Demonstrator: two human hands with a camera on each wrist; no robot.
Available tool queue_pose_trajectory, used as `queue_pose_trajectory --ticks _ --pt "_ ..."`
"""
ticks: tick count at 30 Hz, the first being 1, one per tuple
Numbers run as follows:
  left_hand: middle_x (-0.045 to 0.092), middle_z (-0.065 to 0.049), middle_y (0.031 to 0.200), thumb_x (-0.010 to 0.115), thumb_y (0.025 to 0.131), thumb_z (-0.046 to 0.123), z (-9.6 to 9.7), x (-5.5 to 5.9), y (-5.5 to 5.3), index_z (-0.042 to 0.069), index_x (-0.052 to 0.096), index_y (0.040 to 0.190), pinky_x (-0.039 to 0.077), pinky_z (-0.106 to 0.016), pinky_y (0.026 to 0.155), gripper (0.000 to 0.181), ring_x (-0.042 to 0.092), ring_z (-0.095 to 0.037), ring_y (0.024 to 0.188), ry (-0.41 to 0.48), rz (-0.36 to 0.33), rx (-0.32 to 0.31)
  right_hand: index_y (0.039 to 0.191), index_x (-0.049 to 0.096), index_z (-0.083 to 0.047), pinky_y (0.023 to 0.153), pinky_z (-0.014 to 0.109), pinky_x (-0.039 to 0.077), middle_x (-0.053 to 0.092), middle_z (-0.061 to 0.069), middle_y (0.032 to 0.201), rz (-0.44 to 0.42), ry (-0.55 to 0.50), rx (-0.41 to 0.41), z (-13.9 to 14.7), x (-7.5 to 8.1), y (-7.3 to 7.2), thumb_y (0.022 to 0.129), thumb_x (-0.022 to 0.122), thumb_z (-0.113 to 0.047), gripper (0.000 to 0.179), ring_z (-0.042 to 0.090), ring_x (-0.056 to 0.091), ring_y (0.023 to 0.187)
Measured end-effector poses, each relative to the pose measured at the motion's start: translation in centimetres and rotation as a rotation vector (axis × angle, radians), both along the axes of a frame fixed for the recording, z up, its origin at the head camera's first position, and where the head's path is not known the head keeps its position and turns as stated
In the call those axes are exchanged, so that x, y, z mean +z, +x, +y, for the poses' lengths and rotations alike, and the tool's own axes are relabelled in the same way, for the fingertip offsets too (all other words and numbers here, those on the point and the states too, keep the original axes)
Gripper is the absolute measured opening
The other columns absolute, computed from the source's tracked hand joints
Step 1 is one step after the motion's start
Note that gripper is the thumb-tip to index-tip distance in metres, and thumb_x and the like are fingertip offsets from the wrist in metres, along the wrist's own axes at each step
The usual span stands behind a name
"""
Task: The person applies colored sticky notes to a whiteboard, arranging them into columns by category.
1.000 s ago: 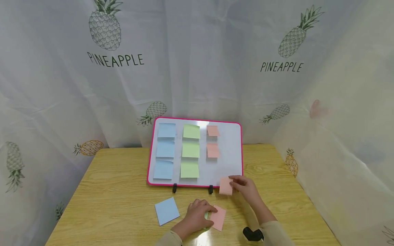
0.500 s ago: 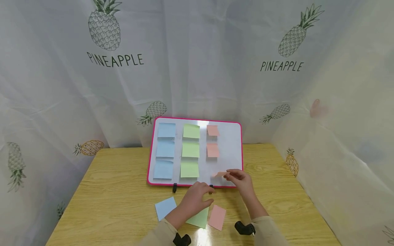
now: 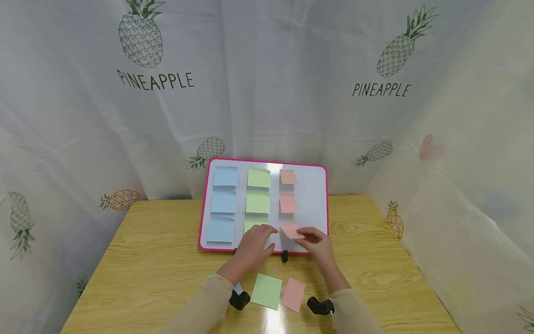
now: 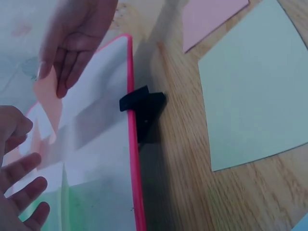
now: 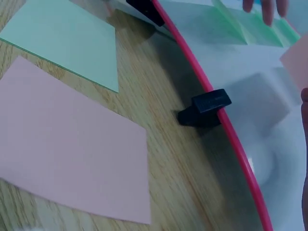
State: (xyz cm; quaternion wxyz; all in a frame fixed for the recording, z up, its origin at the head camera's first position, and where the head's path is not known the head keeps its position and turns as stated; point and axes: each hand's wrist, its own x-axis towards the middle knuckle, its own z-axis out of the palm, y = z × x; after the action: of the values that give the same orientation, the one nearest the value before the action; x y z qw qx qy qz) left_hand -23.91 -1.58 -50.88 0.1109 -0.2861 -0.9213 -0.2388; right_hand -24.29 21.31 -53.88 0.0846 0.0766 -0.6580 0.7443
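My right hand pinches a pink sticky note by its right edge, close over the lower right part of the whiteboard. Two pink notes stick to the board above it in the same column. My left hand is held just left of the pinched note, thumb and fingers spread with nothing between them, overlapping the lowest green note. In the left wrist view, the held note hangs from the right hand's fingertips, and the left fingers are near it.
Blue notes and green notes form columns on the board. A green pad and a pink pad lie on the wooden table; a blue pad is mostly hidden under the left forearm. Black stand feet hold the board's lower edge.
The right hand has carried the pink note up and left from the board's bottom edge to below the pink column. My left hand has left the pads and risen to the board.
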Motion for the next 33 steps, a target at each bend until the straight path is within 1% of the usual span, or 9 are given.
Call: queue_pose_trajectory --ticks 3,6,9,16,21,24,28,31,33 --pt "0.058 -0.001 0.128 0.066 0.093 0.022 0.1 -0.1 -0.6 0.016 0.061 0.124 0.043 -0.041 0.098 0.033 0.053 -0.023 0.115 -0.032 0.019 -0.023 0.104 0.065 0.016 0.079 0.031 0.055 0.066 0.021 0.105 0.033 0.004 -0.026 -0.6 -0.5 -0.3 0.072 0.079 0.01 0.035 0.018 0.066 0.098" --pt "0.058 -0.001 0.129 0.066 0.092 0.023 0.3 -0.2 -1.0 0.016 0.062 0.124 0.043 -0.042 0.098 0.033 0.053 -0.023 0.116 -0.055 0.038 -0.036 0.103 0.066 0.014 0.079 0.028 0.055 0.065 0.021 0.105 0.037 0.026 -0.064 -1.1 -0.9 -0.5 0.072 0.08 0.01 0.033 0.016 0.065 0.097" --pt "0.058 0.0 0.13 0.066 0.093 0.024 0.7 -0.4 -1.3 0.017 0.063 0.123 0.043 -0.043 0.098 0.031 0.053 -0.023 0.117 -0.069 0.035 -0.042 0.102 0.067 0.013 0.081 0.026 0.054 0.065 0.022 0.105 0.033 0.032 -0.092 -1.4 -1.2 -0.5 0.072 0.08 0.011 0.032 0.015 0.065 0.097" --pt "0.054 -0.002 0.138 0.063 0.095 0.028 1.4 -0.7 -2.0 0.016 0.061 0.128 0.04 -0.04 0.102 0.035 0.051 -0.024 0.121 -0.117 0.01 -0.033 0.104 0.064 0.015 0.081 0.03 0.055 0.065 0.021 0.106 0.012 0.006 -0.089 -1.9 -2.2 -0.5 0.074 0.078 0.011 0.033 0.022 0.064 0.101" --pt "0.056 -0.002 0.137 0.061 0.095 0.027 1.8 -0.8 -2.4 0.017 0.065 0.123 0.043 -0.039 0.099 0.03 0.054 -0.024 0.116 -0.132 0.029 -0.036 0.103 0.067 0.012 0.08 0.029 0.055 0.066 0.02 0.106 -0.03 0.016 -0.1 -2.1 -2.5 -0.5 0.075 0.078 0.012 0.03 0.024 0.064 0.102" --pt "0.057 -0.002 0.137 0.061 0.095 0.025 1.9 -1.1 -2.7 0.018 0.067 0.12 0.045 -0.039 0.095 0.027 0.055 -0.023 0.112 -0.149 0.04 -0.032 0.104 0.068 0.011 0.083 0.028 0.053 0.066 0.021 0.107 -0.043 0.057 -0.087 -1.9 -2.4 -0.5 0.075 0.078 0.011 0.031 0.026 0.063 0.105" --pt "0.054 -0.001 0.139 0.06 0.095 0.028 2.1 -1.6 -3.0 0.019 0.066 0.122 0.046 -0.038 0.094 0.029 0.055 -0.022 0.111 -0.186 0.045 -0.017 0.108 0.067 0.011 0.089 0.028 0.051 0.065 0.024 0.113 -0.021 0.131 -0.038 -1.5 -2.3 -0.4 0.079 0.077 0.006 0.031 0.03 0.062 0.109" --pt "0.054 0.0 0.14 0.06 0.095 0.03 2.2 -1.9 -3.1 0.02 0.067 0.123 0.047 -0.038 0.092 0.03 0.055 -0.021 0.111 -0.203 0.069 -0.007 0.108 0.069 0.009 0.088 0.026 0.051 0.064 0.022 0.115 0.036 0.212 -0.008 -1.2 -2.2 -0.4 0.083 0.075 0.001 0.027 0.031 0.063 0.107" --pt "0.054 0.0 0.14 0.06 0.094 0.031 2.3 -2.0 -3.1 0.021 0.067 0.122 0.048 -0.039 0.091 0.03 0.055 -0.021 0.111 -0.218 0.095 0.001 0.107 0.071 0.004 0.087 0.022 0.05 0.066 0.018 0.116 0.115 0.32 -0.014 -0.9 -2.1 -0.5 0.084 0.076 -0.003 0.024 0.029 0.063 0.106"
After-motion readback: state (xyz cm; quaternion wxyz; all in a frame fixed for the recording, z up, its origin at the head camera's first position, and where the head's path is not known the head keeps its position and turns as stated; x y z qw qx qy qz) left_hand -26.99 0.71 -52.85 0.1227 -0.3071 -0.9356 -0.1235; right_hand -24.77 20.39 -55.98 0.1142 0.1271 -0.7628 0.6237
